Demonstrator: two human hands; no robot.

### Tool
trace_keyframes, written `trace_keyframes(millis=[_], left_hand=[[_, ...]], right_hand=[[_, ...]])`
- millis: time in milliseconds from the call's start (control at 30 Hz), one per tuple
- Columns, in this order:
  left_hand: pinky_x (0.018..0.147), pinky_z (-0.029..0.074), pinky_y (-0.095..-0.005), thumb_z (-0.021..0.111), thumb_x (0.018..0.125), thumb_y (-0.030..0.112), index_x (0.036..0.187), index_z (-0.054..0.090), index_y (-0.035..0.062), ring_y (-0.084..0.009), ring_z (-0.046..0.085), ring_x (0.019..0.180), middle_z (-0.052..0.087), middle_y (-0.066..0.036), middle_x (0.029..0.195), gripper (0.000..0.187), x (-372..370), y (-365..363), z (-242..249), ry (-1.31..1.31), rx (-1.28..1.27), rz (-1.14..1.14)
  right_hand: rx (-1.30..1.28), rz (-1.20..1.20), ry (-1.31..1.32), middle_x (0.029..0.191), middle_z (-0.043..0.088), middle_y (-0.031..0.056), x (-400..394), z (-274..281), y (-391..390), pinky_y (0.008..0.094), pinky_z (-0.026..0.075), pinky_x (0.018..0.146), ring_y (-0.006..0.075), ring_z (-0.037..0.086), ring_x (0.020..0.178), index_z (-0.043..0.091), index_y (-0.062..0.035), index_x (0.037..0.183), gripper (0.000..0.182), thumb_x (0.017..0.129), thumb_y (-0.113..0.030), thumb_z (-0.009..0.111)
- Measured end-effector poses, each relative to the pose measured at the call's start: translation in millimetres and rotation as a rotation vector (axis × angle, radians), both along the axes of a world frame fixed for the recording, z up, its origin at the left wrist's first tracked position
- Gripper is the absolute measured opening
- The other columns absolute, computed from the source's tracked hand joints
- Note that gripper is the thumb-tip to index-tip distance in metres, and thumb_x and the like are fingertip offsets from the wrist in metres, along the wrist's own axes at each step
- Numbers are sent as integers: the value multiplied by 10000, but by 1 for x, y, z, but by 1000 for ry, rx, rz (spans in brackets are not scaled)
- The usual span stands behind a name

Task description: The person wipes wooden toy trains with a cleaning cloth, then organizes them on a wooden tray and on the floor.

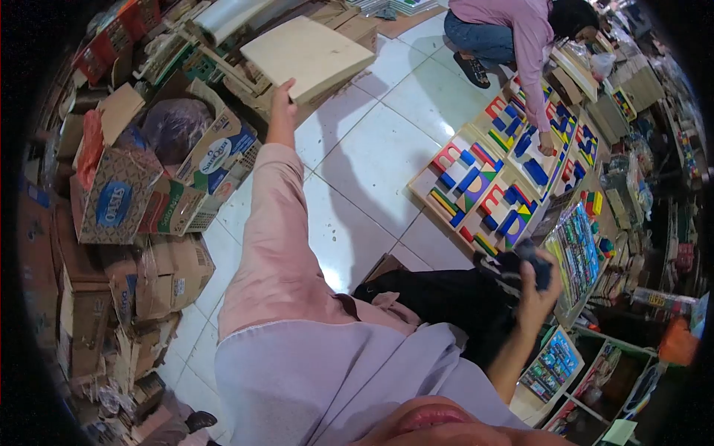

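Observation:
My left hand (284, 102) is stretched far out and gripping the near edge of a flat, pale wooden box (309, 56). The box hangs tilted over the cardboard at the back left. Close to my right knee, my right hand (538, 291) is closed around a small dark object (537, 266), blurred and of a kind I cannot make out. Beyond that hand, wooden trays (455, 213) of red, blue, yellow and green building blocks (469, 181) lie side by side on the floor. A printed picture sheet (574, 249) is just right of the hand.
A person (500, 30) in a pink top crouches at the back, one hand down among the block trays. Open cardboard boxes (111, 201) and flattened cartons (175, 275) pile up on the left. Cluttered shelves (595, 372) line the right side. White floor tiles (364, 171) lie between.

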State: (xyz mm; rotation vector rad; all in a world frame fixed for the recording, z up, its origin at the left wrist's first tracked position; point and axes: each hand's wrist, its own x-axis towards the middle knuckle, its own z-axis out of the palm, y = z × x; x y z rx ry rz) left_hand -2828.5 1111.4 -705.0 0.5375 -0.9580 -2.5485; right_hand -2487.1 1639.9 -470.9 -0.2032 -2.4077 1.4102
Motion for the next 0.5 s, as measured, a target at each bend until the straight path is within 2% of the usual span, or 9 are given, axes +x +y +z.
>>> trace_keyframes(millis=[133, 167, 233, 267, 300, 367, 433, 467, 500], left_hand=[[836, 460, -469, 615, 754, 83, 1132, 433, -26, -327, 541, 969, 532, -186, 1059, 433, -11, -36, 0, -119, -27, -25], [836, 460, -469, 615, 754, 83, 1132, 433, -26, -327, 541, 969, 532, -186, 1059, 433, -12, -43, -1, -123, -28, -44], [843, 433, -520, 607, 773, 166, 1128, 444, -17, -350, 527, 989, 529, -184, 1084, 431, -17, -59, -5, -166, 72, -169], [829, 424, -535, 598, 782, 252, 1130, 457, 9, -361, 524, 991, 529, -171, 1103, 448, -16, -58, -2, -134, 7, -173], [825, 422, -515, 604, 774, 305, 1141, 464, 49, -346, 523, 1003, 530, -157, 1117, 469, -12, -59, 1, -263, 12, -120], [710, 472, -474, 595, 782, 377, 1105, 476, 76, -312, 552, 913, 528, -140, 1082, 457, -10, -54, 7, -344, -121, 37], [596, 516, -462, 554, 812, 443, 961, 511, 92, -282, 550, 699, 539, -122, 898, 383, 16, -54, -2, -276, -548, 16], [596, 516, -462, 554, 812, 443, 961, 511, 92, -282, 550, 699, 539, -122, 898, 383, 13, -56, -8, -265, -551, -3], [568, 531, -468, 518, 836, 443, 875, 500, 79, -263, 503, 606, 501, -111, 788, 367, 11, -58, -15, -363, -484, -63]], right_hand=[[45, -177, 54, 967, 527, 57, 41, 10, 30, 274, 366, 852, 157, 485, 902, 547, -28, 962, 236, 757, -96, 643], [-21, -213, 47, 970, 525, 56, 49, 9, 36, 273, 363, 853, 158, 481, 904, 546, -25, 964, 243, 759, -108, 647], [-42, -263, 31, 970, 525, 50, 61, 6, 46, 271, 361, 849, 158, 477, 902, 544, -20, 965, 268, 757, -143, 661], [-40, -288, 32, 970, 525, 50, 66, 5, 43, 271, 361, 849, 158, 477, 902, 544, -20, 965, 268, 757, -143, 661], [-52, -280, 13, 970, 527, 50, 69, 4, 38, 272, 360, 847, 157, 478, 899, 544, -21, 965, 274, 752, -145, 663], [-4, -268, -1, 972, 530, 49, 72, 0, 28, 276, 361, 843, 156, 482, 887, 548, -24, 964, 293, 736, -163, 669], [37, -291, -25, 948, 534, 49, 74, -3, 20, 271, 359, 837, 156, 484, 881, 549, -25, 964, 314, 721, -178, 674], [54, -308, -25, 937, 534, 48, 75, -3, 17, 267, 359, 833, 156, 484, 881, 550, -24, 961, 319, 717, -185, 678], [52, -327, -22, 937, 534, 48, 75, -2, 14, 267, 359, 833, 156, 484, 881, 550, -24, 961, 319, 717, -185, 678]])
